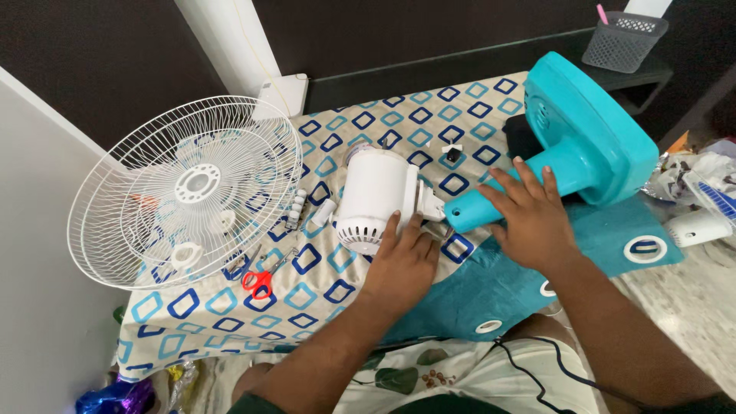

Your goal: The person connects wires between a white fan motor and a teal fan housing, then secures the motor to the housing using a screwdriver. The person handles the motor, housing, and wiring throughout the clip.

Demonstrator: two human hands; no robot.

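Head view shows a fan in pieces: white grille (184, 192) off, lying well left of the left hand (402, 261). That hand rests open, fingers spread, on the white motor housing (373, 195). Right hand (529, 218) lies flat and open on the turquoise stand neck (529, 184). Housing and neck meet between the hands; whether joined, I cannot tell.

A room in someone's home, by the look of it. The work goes on at floor level on a patterned bedsheet (383, 123) spread over a teal curtain (491, 291), with marble floor (690, 299) beside it, a dark wall behind, and a small grey basket (625, 42) on a low shelf.
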